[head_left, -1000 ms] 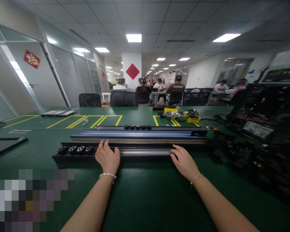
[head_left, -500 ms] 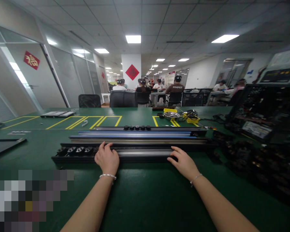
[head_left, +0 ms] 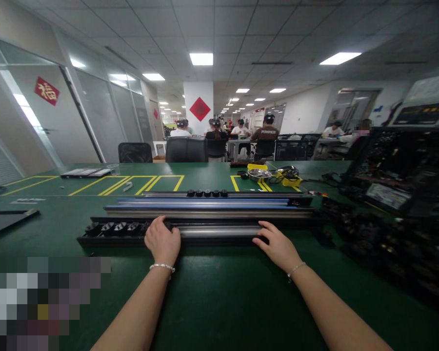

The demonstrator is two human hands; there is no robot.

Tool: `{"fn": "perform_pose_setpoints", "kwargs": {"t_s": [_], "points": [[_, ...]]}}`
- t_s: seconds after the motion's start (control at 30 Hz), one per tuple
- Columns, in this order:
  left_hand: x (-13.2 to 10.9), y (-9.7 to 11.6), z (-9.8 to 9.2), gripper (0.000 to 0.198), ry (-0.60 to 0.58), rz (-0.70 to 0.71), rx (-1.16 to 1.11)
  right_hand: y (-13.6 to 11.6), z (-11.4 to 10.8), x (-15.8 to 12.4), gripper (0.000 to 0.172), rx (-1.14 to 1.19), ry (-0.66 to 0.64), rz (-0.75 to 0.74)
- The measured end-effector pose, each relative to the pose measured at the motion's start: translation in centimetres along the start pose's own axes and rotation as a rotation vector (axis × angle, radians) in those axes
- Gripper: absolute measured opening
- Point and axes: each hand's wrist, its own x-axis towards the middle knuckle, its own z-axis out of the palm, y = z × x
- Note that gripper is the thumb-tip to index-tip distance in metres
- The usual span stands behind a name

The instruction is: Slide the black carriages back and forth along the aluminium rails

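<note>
A long, black, open-topped rail (head_left: pixel 212 240) lies crosswise in front of me, with a silvery inner strip. Several small black block-shaped modules (head_left: pixel 120 227) sit in its left part. My left hand (head_left: pixel 163 242) is closed over the rail just right of these modules. Its fingers curl around a small dark module (head_left: pixel 169 225), mostly hidden by the hand. Toward the rail's right end, my right hand (head_left: pixel 277 244) grips the rail, thumb on the near side and fingers across the top.
Behind lie more rails, including a blue-topped one (head_left: pixel 205 203), and a row of small modules (head_left: pixel 207 193). A pile of black parts (head_left: pixel 376 243) and an open-fronted machine (head_left: pixel 395 170) stand right. A metal bowl (head_left: pixel 259 174) is farther back. People sit at distant tables.
My left hand's fingers have drawn in slightly, and its forefinger has curled more over the rail. My right hand and the rail have hardly moved.
</note>
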Motion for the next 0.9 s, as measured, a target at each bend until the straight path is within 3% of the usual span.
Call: {"fn": "perform_pose_setpoints", "kwargs": {"t_s": [0.17, 0.53, 0.9], "points": [[-0.19, -0.06, 0.39, 0.052, -0.068, -0.024, 0.093, 0.08, -0.03, 0.02, 0.027, -0.002, -0.006, 0.006], [0.16, -0.25, -0.14, 0.045, -0.192, -0.062, 0.031, 0.04, -0.03, 0.00, 0.027, -0.016, -0.007, 0.006], [0.16, -0.04, -0.30, 0.039, -0.217, -0.079, -0.037, -0.16, -0.09, -0.09, 0.026, -0.009, 0.004, 0.009]]}}
